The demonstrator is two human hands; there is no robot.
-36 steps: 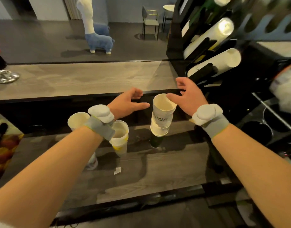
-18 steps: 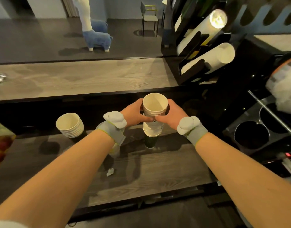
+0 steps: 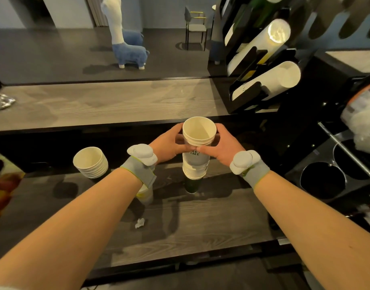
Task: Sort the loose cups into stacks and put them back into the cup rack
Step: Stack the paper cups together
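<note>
A tall stack of white paper cups [image 3: 197, 147] with a dark green cup at its base stands upright on the lower wooden counter [image 3: 200, 222]. My left hand [image 3: 168, 146] and my right hand [image 3: 218, 146] clasp the stack's upper part from both sides, thumbs meeting at the front. A shorter stack of white cups [image 3: 91, 162] sits to the left. Another cup stack [image 3: 145, 194] is mostly hidden under my left wrist. The black cup rack [image 3: 251, 95] stands at the upper right, holding slanted rows of white cups [image 3: 270, 80].
A crumpled paper scrap [image 3: 140, 223] lies on the counter in front. Round black holes [image 3: 322, 180] open in the dark unit at right. A higher wooden ledge [image 3: 108, 101] runs behind. A blue and white animal figure [image 3: 127, 47] and a chair [image 3: 195, 28] stand on the floor beyond.
My hands came in from open on either side and closed around the tall stack. The view shifted so the stack sits a little closer and more central.
</note>
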